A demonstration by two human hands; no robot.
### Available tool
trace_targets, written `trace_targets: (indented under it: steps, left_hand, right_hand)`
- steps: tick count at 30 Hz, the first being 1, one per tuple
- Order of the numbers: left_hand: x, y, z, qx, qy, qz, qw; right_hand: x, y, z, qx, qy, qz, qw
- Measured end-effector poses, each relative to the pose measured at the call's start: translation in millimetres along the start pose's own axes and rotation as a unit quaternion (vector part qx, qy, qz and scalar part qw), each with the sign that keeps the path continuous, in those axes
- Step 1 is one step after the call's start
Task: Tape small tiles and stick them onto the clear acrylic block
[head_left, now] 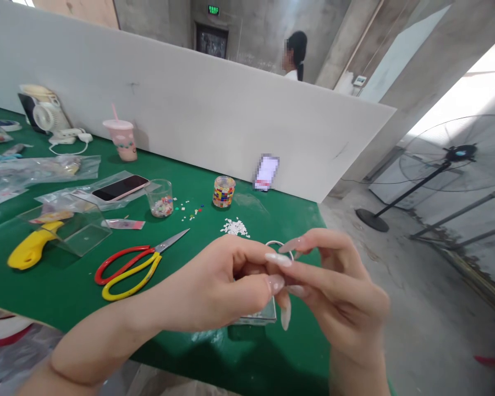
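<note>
My left hand (235, 280) and my right hand (342, 286) meet at the fingertips above the front of the table. The left fingers are curled, with thumb and forefinger pinched together. The right fingers close in a pinch against them. A thin whitish loop (275, 242) shows just behind the fingertips; whatever sits between the fingers is mostly hidden. Under my hands stands a small clear box (258, 319), partly covered by the left hand. Beyond them lies a pile of small white pieces (235, 227), and behind it a round container covered in coloured mosaic tiles (224, 192).
Scissors (152, 258) with red and yellow handles lie left. Further left are a yellow-handled tool (33, 247), a clear stand (84, 234), a cup of coloured pieces (161, 203), a phone (121, 187) and a pink tumbler (121, 140). A white partition (190, 110) borders the green table (198, 330).
</note>
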State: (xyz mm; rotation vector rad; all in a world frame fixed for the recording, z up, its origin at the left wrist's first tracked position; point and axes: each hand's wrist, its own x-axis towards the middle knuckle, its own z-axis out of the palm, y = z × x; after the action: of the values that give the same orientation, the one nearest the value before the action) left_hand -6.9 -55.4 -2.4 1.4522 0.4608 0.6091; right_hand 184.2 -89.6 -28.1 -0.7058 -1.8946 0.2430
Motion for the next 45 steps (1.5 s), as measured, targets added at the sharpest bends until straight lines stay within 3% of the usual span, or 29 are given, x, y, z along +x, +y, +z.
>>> trace_targets:
  steps: [3,5,10,16,24,29,33,37,45]
  left_hand:
    - [-0.8,3.6,2.9,0.051,0.024,0.005,0.998]
    - [-2.6,4.2,4.8,0.114,0.049,0.034,0.992]
    - [-6.5,0.0,11.4,0.286,0.108,0.154,0.94]
    - [-7.7,-4.4,15.8,0.384,0.129,0.199,0.892]
    - [-8.4,4.3,13.2,0.41,0.084,0.161,0.894]
    - [-7.8,7.5,13.9,0.454,0.067,0.184,0.869]
    - [-7.6,5.1,13.5,0.511,0.07,0.218,0.829]
    - [-9.0,2.7,12.5,0.538,0.084,0.246,0.802]
    - [-13.1,8.0,13.3,0.537,0.109,0.289,0.785]
  right_hand:
    - [0.3,0.6,3.2,0.048,0.057,0.075,0.994]
    - [-0.3,-2.3,2.9,0.061,0.063,0.109,0.99]
    - [-4.9,-17.9,-2.7,0.056,-0.037,0.144,0.987]
    - [-7.1,-24.4,1.2,0.017,-0.08,0.183,0.98]
    - [-4.0,-23.6,9.4,0.128,-0.051,0.232,0.963]
    - [-5.5,-23.3,14.3,0.158,-0.055,0.26,0.951]
    - [-7.0,-25.3,16.9,0.167,-0.041,0.247,0.954]
    - [-7.7,-25.4,15.6,0.112,-0.025,0.229,0.967]
    - [-4.3,-21.8,12.7,0.087,0.058,0.182,0.978]
